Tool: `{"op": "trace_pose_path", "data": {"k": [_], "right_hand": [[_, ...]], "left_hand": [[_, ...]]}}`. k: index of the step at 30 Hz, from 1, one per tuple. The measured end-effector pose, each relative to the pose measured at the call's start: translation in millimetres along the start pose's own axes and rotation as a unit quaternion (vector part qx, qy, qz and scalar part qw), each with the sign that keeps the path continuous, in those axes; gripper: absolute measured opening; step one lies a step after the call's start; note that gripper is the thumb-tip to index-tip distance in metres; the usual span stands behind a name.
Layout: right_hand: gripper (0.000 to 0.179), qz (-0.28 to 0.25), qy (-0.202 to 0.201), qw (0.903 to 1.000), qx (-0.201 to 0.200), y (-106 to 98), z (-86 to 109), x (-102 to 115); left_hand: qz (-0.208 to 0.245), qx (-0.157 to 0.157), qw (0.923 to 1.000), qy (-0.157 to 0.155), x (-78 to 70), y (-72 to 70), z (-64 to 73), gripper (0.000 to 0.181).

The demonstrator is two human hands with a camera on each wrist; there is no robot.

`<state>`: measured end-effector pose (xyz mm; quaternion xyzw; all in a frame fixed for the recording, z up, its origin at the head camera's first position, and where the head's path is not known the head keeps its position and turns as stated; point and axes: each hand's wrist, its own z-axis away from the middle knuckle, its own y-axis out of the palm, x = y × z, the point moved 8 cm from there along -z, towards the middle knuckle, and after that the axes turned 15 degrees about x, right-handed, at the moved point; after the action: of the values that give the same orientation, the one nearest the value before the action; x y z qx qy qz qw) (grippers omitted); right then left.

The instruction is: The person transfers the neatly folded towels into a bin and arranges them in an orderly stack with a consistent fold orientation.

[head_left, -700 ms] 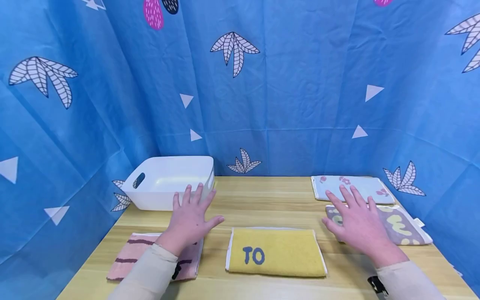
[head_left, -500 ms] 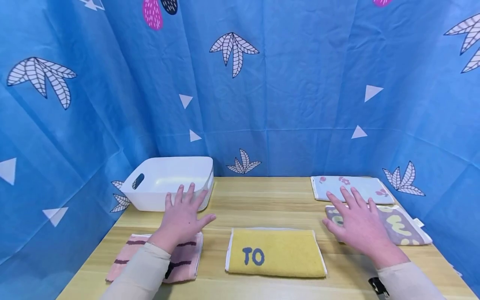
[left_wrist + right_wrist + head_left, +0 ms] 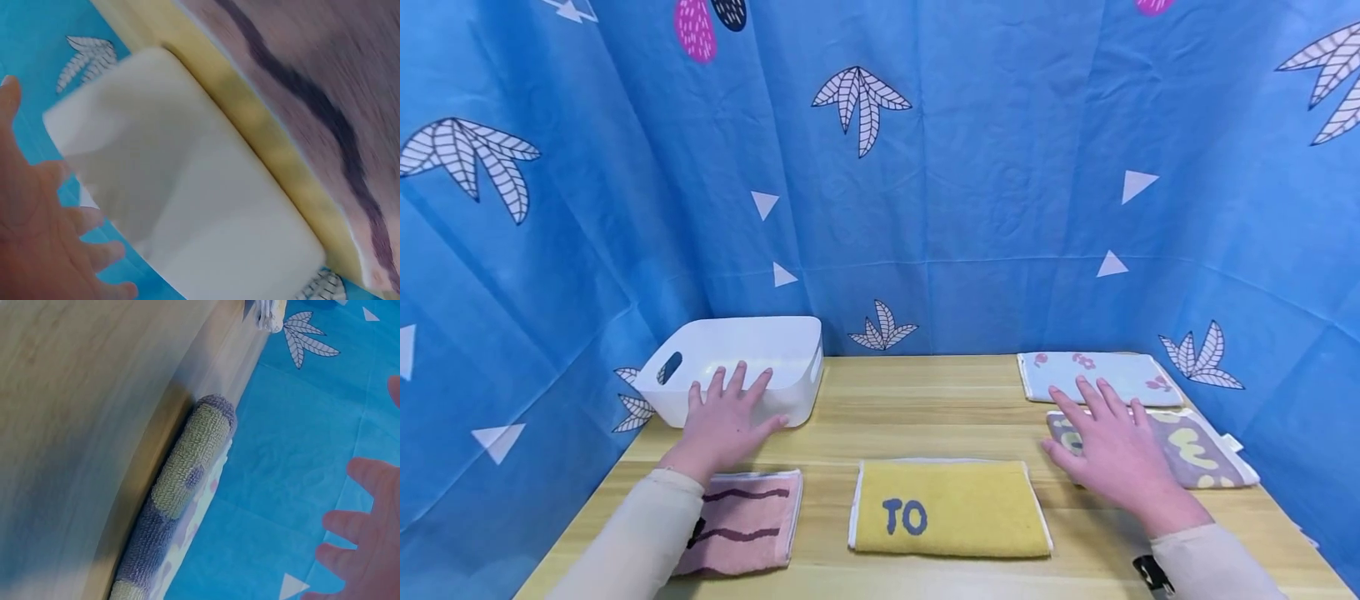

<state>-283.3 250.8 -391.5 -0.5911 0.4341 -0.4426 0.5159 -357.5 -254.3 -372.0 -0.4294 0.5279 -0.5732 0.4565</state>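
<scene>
My left hand [image 3: 721, 425], fingers spread, hovers in front of the white plastic basket [image 3: 658, 398] and beyond a folded pink towel [image 3: 748, 517] with dark wavy stripes. In the left wrist view the basket's outer wall [image 3: 181, 169] stands apart from the fingers. My right hand [image 3: 1116, 458], also spread and holding nothing, is over a folded grey towel [image 3: 1195, 454] with yellow-green patterns. Behind it lies a light blue towel [image 3: 1090, 375] with pink flowers. Between the hands rests a folded yellow towel [image 3: 955, 517] marked "TO".
Everything stands on a wooden table [image 3: 917, 400]. A blue curtain [image 3: 985, 208] printed with leaves and triangles encloses the back and both sides. The basket has an oval handle hole at its left end.
My left hand has moved left, away from the middle and across the front of the basket. The right hand stays nearly in place. The head view has shifted slightly.
</scene>
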Motion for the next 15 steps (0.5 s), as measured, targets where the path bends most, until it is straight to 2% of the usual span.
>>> {"op": "trace_pose_path", "data": {"k": [9, 15], "right_hand": [[0.08, -0.003, 0.002, 1.0, -0.001, 2, -0.6, -2], [0.082, -0.005, 0.004, 1.0, 0.005, 4, -0.6, -3]], "left_hand": [[0.001, 0.005, 0.9999, -0.016, 41.8, 6.0, -12.0, 0.09], [0.008, -0.001, 0.9999, -0.013, 59.7, 10.5, -16.7, 0.091]]}}
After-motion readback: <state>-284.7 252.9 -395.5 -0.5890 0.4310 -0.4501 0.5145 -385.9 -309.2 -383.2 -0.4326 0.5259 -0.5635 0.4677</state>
